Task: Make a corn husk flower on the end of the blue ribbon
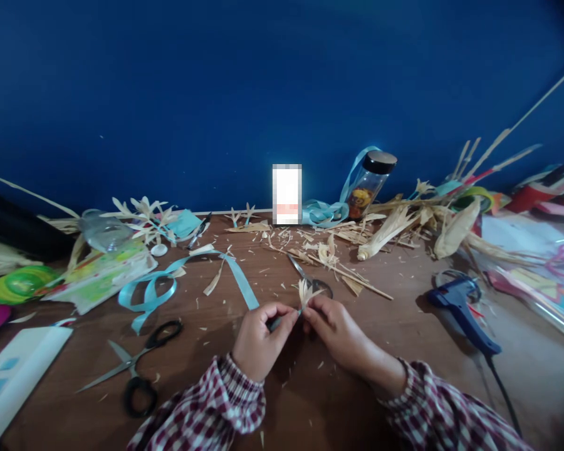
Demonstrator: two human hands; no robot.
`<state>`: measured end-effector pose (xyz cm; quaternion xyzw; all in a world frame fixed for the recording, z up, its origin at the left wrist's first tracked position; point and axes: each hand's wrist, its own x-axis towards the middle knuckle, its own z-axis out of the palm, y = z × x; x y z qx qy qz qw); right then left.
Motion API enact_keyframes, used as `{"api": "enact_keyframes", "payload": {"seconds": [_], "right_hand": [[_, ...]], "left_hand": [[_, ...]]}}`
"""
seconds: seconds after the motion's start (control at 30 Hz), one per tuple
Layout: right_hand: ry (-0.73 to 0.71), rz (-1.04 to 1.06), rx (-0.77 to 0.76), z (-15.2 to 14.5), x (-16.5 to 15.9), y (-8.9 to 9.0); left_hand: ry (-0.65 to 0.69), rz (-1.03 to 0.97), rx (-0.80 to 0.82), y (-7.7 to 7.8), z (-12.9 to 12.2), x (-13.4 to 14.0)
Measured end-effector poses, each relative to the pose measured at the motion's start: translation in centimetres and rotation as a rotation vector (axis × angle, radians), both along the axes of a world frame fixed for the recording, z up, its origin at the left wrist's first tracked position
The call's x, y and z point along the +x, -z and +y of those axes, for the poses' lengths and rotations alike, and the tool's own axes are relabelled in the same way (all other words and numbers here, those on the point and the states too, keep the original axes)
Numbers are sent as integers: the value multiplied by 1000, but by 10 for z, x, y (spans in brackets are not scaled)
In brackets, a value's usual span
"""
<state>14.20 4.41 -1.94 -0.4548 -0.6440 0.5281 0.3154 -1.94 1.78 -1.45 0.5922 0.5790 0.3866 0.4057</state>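
Well left of the husk flower (pixel 305 293), scissors (pixel 130 363) are lying, blades apart; blue ribbon (pixel 239 277) is trailing nearer. Left hand (pixel 266 338): fingers pinching its base, tips together. Right hand (pixel 341 332): fingers pinching alongside. Rightward, bare tabletop (pixel 399 329) is stretching to a glue gun (pixel 465 319).

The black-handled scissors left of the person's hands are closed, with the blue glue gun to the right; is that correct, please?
Not quite: the head view shows the black-handled scissors lying open. They lie left of the left hand, the blue glue gun right of the right hand.
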Motion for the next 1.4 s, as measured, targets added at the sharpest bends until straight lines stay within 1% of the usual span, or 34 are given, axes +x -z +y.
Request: {"api": "enact_keyframes", "payload": {"seconds": [0.13, 0.2, 0.27, 0.4, 0.47, 0.57, 0.63, 0.7, 0.77, 0.83, 0.9, 1.0, 1.13, 1.23, 1.3, 1.4], "right_hand": [[-34, 36, -46, 0, 1, 1], [-29, 47, -69, 0, 1, 1], [2, 40, -64, -1, 1, 0], [41, 75, -100, -2, 1, -4], [50, 73, -110, -4, 3, -7], [86, 3, -37, -10, 4, -8], [108, -25, -16, -14, 4, -7], [113, 5, -61, -19, 3, -4], [93, 75, -151, -23, 0, -2], [48, 139, -239, -26, -2, -2], [4, 165, -279, -28, -3, -3], [-13, 155, -255, -30, -5, -4], [-1, 134, -214, -31, -5, 1], [6, 111, -190, -30, -3, 5], [15, 106, -181, -29, -1, 7], [46, 127, -159, -25, 0, 7]], "left_hand": [[-20, 178, 162, 0, 3, -7], [-23, 240, 198, -2, 3, -9], [-24, 249, 201, -5, 2, -10], [0, 175, 169, -15, 4, -15], [15, 143, 109, -21, 5, -19], [31, 107, -4, -28, 2, -24], [41, 98, -44, -30, -3, -27], [48, 124, -53, -30, -10, -30], [48, 179, -36, -28, -18, -35], [34, 242, 17, -27, -24, -41], [24, 296, 88, -27, -29, -45], [35, 350, 152, -28, -35, -47], [29, 407, 143, -26, -38, -49], [17, 458, 143, -20, -35, -62], [0, 543, 139, -17, -32, -76], [-28, 777, 159, -19, -32, -91]]}}
